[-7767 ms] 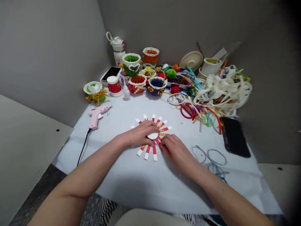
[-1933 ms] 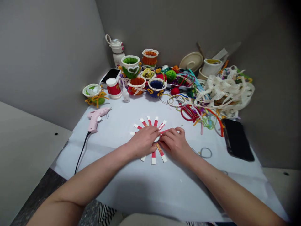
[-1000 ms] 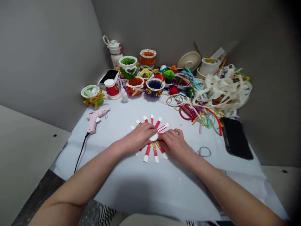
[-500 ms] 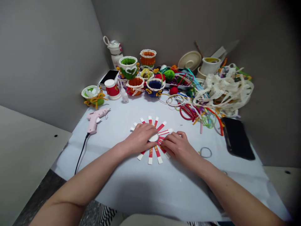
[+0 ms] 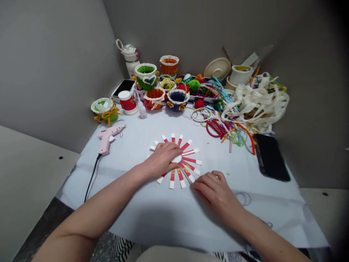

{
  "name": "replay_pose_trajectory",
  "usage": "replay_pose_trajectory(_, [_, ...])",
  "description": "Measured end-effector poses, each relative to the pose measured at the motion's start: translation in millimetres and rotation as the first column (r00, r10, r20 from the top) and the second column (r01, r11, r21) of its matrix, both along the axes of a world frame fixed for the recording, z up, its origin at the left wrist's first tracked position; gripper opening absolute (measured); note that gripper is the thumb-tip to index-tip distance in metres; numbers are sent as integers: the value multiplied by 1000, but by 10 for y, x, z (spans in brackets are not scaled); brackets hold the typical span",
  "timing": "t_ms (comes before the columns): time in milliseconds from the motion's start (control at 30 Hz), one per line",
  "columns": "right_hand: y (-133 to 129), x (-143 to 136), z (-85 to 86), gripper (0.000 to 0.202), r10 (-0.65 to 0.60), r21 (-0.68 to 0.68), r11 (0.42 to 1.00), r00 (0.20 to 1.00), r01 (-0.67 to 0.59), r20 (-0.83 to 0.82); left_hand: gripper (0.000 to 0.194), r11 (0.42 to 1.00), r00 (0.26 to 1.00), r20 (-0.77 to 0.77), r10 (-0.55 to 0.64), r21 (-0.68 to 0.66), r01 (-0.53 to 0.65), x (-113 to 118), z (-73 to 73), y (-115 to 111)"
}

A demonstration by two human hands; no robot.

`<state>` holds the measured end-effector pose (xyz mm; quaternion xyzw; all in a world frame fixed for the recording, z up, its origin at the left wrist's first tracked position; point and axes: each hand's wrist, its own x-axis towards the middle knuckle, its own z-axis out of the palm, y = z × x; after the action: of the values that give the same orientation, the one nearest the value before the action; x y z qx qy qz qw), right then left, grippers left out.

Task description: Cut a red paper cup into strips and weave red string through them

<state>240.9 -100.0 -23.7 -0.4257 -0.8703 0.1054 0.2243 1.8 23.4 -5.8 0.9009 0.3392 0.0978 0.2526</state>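
Observation:
A paper cup (image 5: 177, 159) cut into red and white strips lies splayed flat on the table like a sunburst, its round white base in the middle. Over its left side rests my left hand (image 5: 163, 158), the fingers and thumb curled about the base and pressing it down. My right hand (image 5: 211, 189) is just off the lower right strips, its fingers pinched on a thin grey cord (image 5: 187, 177). The cord runs from the base out between strips to the fingertips. More loops of the cord (image 5: 243, 198) lie to the right of that hand.
A pink glue gun (image 5: 109, 139) with a black cable lies left. Behind stand yarn-covered cups (image 5: 178, 100), a whole red paper cup (image 5: 128, 103) and a small glue bottle (image 5: 141, 109). Red-handled scissors (image 5: 216, 128), white lace (image 5: 256, 102) and a black phone (image 5: 272, 157) are right.
My right hand has drawn back from the cup's base, toward me and to the right, pulling the cord along. My left hand stays on the cup. The view has shifted slightly.

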Motion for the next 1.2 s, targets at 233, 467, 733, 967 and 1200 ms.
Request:
replay_pose_trajectory(233, [131, 76, 28, 21, -166, 48, 985, 985, 164, 44, 31, 1000, 1000, -10, -25, -1, 25, 0, 22, 16])
replay_pose_trajectory(467, [732, 42, 28, 19, -118, -8, 993, 986, 120, 117, 29, 999, 999, 19, -40, 16, 40, -12, -12, 29])
replay_pose_trajectory(733, [1004, -59, -89, 19, -260, 58, 965, 960, 255, 105, 30, 994, 993, 55, -109, 5, 109, -44, -32, 82])
replay_pose_trajectory(967, [857, -138, 24, 15, -42, 71, 997, 998, 39, 39, 43, 995, 992, 77, -102, 29, 100, -39, 25, 15])
replay_pose_trajectory(1200, [867, -180, -13, 13, -1, 80, 997, 999, -2, 38, 31, 993, 985, 130, -113, 42, 109, -13, 12, 7])
